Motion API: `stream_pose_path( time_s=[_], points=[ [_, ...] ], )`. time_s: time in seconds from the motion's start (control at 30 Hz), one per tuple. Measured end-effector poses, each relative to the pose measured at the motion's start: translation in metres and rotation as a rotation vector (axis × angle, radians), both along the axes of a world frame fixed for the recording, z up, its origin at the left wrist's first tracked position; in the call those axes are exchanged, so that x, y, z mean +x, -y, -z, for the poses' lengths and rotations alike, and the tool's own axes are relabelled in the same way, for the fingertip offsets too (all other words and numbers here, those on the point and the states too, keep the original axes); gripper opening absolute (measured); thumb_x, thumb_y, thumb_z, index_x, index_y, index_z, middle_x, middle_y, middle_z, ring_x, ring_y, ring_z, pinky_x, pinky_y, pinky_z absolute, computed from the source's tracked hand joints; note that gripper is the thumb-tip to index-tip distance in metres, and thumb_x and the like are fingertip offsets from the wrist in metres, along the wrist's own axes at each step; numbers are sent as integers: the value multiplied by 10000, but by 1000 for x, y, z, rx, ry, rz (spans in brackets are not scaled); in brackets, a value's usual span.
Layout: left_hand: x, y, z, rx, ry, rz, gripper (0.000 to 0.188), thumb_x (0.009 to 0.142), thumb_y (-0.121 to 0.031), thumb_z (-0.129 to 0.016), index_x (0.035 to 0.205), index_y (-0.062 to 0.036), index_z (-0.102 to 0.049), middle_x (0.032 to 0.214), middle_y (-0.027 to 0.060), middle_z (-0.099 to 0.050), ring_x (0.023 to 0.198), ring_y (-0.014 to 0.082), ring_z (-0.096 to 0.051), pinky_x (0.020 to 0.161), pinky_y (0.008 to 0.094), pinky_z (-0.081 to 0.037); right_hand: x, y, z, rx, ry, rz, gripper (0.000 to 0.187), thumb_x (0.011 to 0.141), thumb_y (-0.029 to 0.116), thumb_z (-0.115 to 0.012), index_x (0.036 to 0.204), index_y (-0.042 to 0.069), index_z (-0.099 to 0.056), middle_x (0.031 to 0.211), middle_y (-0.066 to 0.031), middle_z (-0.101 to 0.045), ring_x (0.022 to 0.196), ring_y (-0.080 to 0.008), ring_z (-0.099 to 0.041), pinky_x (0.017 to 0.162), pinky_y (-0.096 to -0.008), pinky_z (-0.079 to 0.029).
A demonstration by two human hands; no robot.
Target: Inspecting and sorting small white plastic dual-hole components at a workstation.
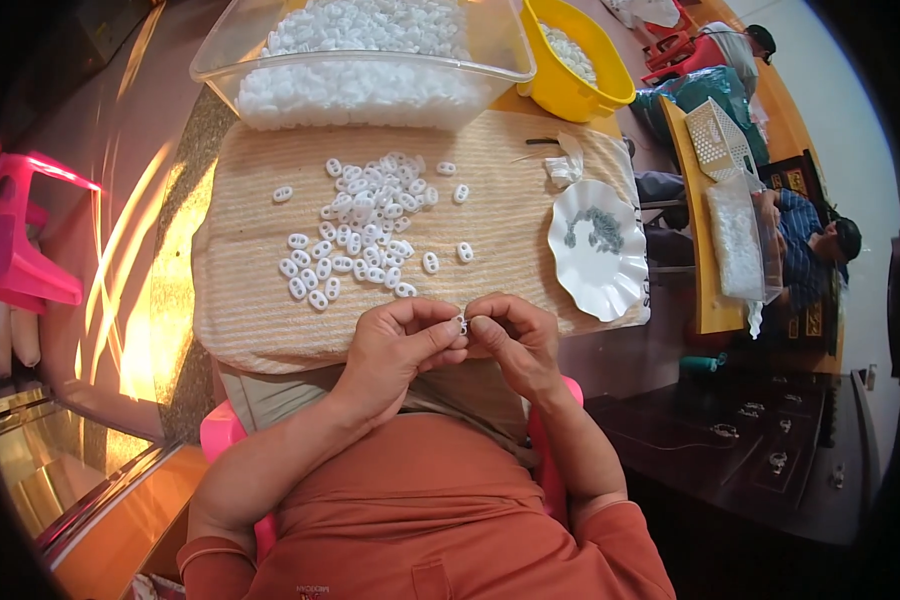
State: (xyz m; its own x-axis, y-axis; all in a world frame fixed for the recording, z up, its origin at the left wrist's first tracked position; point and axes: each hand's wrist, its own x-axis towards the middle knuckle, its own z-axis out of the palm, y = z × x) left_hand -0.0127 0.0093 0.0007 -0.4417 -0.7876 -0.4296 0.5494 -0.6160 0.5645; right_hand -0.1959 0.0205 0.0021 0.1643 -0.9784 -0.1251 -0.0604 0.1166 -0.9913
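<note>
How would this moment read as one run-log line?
Left hand and right hand: pinching small white piece | Cloth: loose white two-hole pieces, scalloped plate | Far side: clear bin, yellow basin

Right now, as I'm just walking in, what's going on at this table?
A seated person pinches a small white piece between the fingertips of the left hand and right hand; its details are too small to tell. Ahead, loose white two-holed ovals lie scattered on a striped cloth. A scalloped white dish of small grey bits sits to the right, with a filled clear bin and yellow basin beyond.
</note>
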Motion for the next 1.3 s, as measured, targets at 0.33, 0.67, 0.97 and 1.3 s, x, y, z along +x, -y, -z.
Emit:
stream_pose_path(
  time_s=[0.33, 0.67, 0.97, 1.3],
  points=[
    [0, 0, -1, 9, 11, 5, 148, 872, -27, -611, 1017, 1, -604, 898, 81, -656, 788, 134, -645, 707, 254, -567, 3, -1, -4, 37, 67, 13, 97, 919, 36, -560, 987, -23, -598, 913, -38, -623, 848, -90, -593, 762, -222, -509],
    [0, 0, -1, 7, 22, 16, 149, 875, -37, -613, 1019, -5, -600, 903, 82, -657, 792, 134, -647, 714, 251, -563, 3, -1, -5, -18, 48, -22, 108, 924, 53, -560, 988, -25, -597, 907, -41, -627, 847, -100, -605, 765, -227, -519],
    [-3, -4, 2, -27, 58, -11, 180, 869, -51, -632, 1028, 29, -607, 893, 92, -662, 776, 122, -644, 716, 238, -557, 2, -4, 0, 13, -30, -35, 136, 921, 114, -586, 964, -12, -613, 848, -22, -637, 791, -76, -582, 715, -215, -476],
    [-8, -10, 4, -116, 156, -79, 155, 865, -33, -629, 1007, 24, -608, 866, 87, -657, 755, 125, -643, 700, 232, -550, 8, -7, -3, 117, -4, 3, 144, 920, 125, -581, 951, -9, -623, 834, -16, -648, 789, -68, -575, 717, -211, -468]
  ],
)
